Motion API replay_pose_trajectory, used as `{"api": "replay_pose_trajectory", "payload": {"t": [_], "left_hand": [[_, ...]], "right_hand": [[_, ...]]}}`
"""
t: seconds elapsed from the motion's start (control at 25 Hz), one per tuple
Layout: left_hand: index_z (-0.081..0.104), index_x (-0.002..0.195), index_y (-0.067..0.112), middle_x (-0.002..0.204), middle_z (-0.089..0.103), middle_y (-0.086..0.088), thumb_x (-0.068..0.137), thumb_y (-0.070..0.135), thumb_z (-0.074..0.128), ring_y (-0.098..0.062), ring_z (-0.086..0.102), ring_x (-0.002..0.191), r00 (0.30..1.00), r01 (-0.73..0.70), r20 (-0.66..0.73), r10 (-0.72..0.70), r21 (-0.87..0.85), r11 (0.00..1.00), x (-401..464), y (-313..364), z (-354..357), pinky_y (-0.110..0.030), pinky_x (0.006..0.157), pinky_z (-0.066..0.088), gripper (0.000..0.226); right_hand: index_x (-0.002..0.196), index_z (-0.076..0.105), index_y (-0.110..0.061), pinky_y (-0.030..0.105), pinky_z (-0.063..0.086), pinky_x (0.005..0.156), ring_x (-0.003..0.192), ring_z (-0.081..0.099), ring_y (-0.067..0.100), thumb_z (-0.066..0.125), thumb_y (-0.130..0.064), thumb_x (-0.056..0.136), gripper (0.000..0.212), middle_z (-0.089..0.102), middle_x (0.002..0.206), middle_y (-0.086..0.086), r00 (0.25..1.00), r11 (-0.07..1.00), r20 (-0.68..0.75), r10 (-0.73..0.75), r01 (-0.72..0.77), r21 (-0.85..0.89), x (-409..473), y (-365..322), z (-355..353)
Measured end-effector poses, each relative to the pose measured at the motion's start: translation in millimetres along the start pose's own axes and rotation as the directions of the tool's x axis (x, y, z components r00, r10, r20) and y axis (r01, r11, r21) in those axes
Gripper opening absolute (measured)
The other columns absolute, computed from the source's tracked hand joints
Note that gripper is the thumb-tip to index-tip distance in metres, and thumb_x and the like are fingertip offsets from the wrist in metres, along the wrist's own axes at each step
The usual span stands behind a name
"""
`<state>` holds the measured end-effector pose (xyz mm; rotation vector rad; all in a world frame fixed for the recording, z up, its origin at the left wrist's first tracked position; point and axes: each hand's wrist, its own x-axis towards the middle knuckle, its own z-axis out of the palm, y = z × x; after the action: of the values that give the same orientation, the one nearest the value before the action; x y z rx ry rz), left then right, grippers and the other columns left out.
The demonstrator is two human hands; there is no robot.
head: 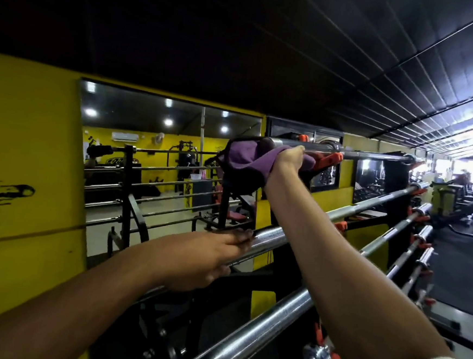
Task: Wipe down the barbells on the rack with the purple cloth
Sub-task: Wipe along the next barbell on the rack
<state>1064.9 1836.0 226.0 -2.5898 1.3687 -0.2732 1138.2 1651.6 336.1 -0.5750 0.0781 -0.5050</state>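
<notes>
Two hands are at work on the rack [285, 265]. Right hand [287, 160] reaches up and clutches the single purple cloth [248, 163], bunched around the left end of the top barbell [373, 155]. Left hand [206, 259] rests on the second barbell [270, 238] lower down, fingers stretched along its thick sleeve and thumb beneath it. At least five chrome barbells lie stepped on the rack, running off to the right; those farther off blur together. One wall mirror [152, 150] behind reflects more bars against the yellow wall [29, 140].
</notes>
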Motion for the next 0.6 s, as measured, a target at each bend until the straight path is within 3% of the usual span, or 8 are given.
{"api": "replay_pose_trajectory", "payload": {"t": [0.08, 0.24, 0.28, 0.36, 0.44, 0.48, 0.56, 0.6], "left_hand": [[0.003, 0.159, 0.035, 0.163, -0.014, 0.021, 0.106, 0.026, 0.042, -0.005, 0.001, 0.152, 1.000, 0.003, -0.009, -0.003, -0.001, 1.000, 0, 0, 0, -0.029, 0.122, 0.017, 0.066], [-0.001, 0.158, 0.035, 0.163, -0.015, 0.021, 0.106, 0.024, 0.043, 0.000, -0.005, 0.150, 1.000, -0.009, -0.030, 0.009, -0.020, 1.000, 0, -3, 2, -0.025, 0.121, 0.009, 0.069], [0.000, 0.158, 0.035, 0.163, -0.014, 0.022, 0.106, 0.024, 0.043, 0.000, -0.004, 0.150, 0.999, -0.016, -0.043, 0.015, -0.031, 0.999, 1, -4, 2, -0.023, 0.120, 0.008, 0.069], [0.002, 0.159, 0.035, 0.163, -0.012, 0.022, 0.106, 0.024, 0.043, -0.001, -0.001, 0.151, 1.000, -0.001, -0.030, -0.001, -0.071, 0.997, 1, -3, 1, -0.025, 0.121, 0.010, 0.068], [0.004, 0.158, 0.037, 0.164, -0.010, 0.022, 0.106, 0.028, 0.043, -0.004, 0.003, 0.152, 1.000, 0.010, -0.015, -0.011, -0.078, 0.997, 3, -5, 1, -0.032, 0.123, 0.017, 0.066], [0.004, 0.158, 0.038, 0.164, -0.009, 0.022, 0.106, 0.029, 0.044, -0.005, 0.005, 0.152, 1.000, 0.016, -0.007, -0.017, -0.077, 0.997, 4, -5, 1, -0.033, 0.123, 0.019, 0.066], [0.003, 0.158, 0.039, 0.164, -0.009, 0.023, 0.105, 0.029, 0.044, -0.004, 0.004, 0.151, 1.000, 0.020, -0.008, -0.021, -0.084, 0.996, 5, -7, 2, -0.033, 0.123, 0.020, 0.068], [0.002, 0.158, 0.040, 0.163, -0.010, 0.024, 0.105, 0.028, 0.045, -0.003, 0.002, 0.151, 1.000, 0.019, -0.009, -0.020, -0.089, 0.996, 5, -7, 4, -0.033, 0.124, 0.018, 0.069]], "right_hand": [[0.149, 0.034, -0.009, 0.041, 0.036, 0.111, 0.123, 0.050, 0.033, 0.031, -0.047, 0.107, 0.057, 0.048, 0.138, 0.013, 0.998, 0.998, -0.065, -0.014, 0.018, 0.057, 19, -15, -8], [0.147, 0.034, 0.001, 0.048, 0.041, 0.109, 0.112, 0.054, 0.035, 0.030, -0.040, 0.107, 0.058, 0.053, 0.128, 0.021, 0.971, 0.991, -0.207, -0.119, 0.103, -0.084, 64, -30, -21], [0.148, 0.033, -0.002, 0.049, 0.039, 0.112, 0.119, 0.052, 0.036, 0.032, -0.040, 0.106, 0.057, 0.051, 0.132, 0.020, 0.968, 0.991, -0.216, -0.129, 0.120, -0.054, 60, -31, -21], [0.153, 0.031, -0.015, 0.050, 0.033, 0.116, 0.129, 0.048, 0.035, 0.035, -0.048, 0.103, 0.060, 0.048, 0.139, 0.012, 0.954, 0.981, -0.264, -0.140, 0.099, -0.164, 64, -20, -20], [0.156, 0.025, -0.032, 0.042, 0.028, 0.120, 0.137, 0.043, 0.029, 0.031, -0.060, 0.099, 0.064, 0.042, 0.150, 0.002, 0.954, 0.950, -0.208, -0.218, 0.158, -0.271, 81, -5, -24], [0.157, 0.020, -0.037, 0.038, 0.023, 0.122, 0.143, 0.037, 0.024, 0.027, -0.065, 0.095, 0.068, 0.035, 0.156, -0.004, 0.962, 0.948, -0.102, -0.251, 0.224, -0.225, 107, 1, -28], [0.156, 0.022, -0.040, 0.037, 0.022, 0.122, 0.148, 0.030, 0.017, 0.030, -0.069, 0.088, 0.074, 0.030, 0.158, -0.013, 0.957, 0.913, -0.033, -0.289, 0.265, -0.309, 110, -1, -30], [0.153, 0.029, -0.035, 0.041, 0.028, 0.120, 0.145, 0.036, 0.021, 0.035, -0.066, 0.088, 0.073, 0.036, 0.155, -0.008, 0.971, 0.942, -0.064, -0.232, 0.208, -0.264, 123, -8, -33]]}}
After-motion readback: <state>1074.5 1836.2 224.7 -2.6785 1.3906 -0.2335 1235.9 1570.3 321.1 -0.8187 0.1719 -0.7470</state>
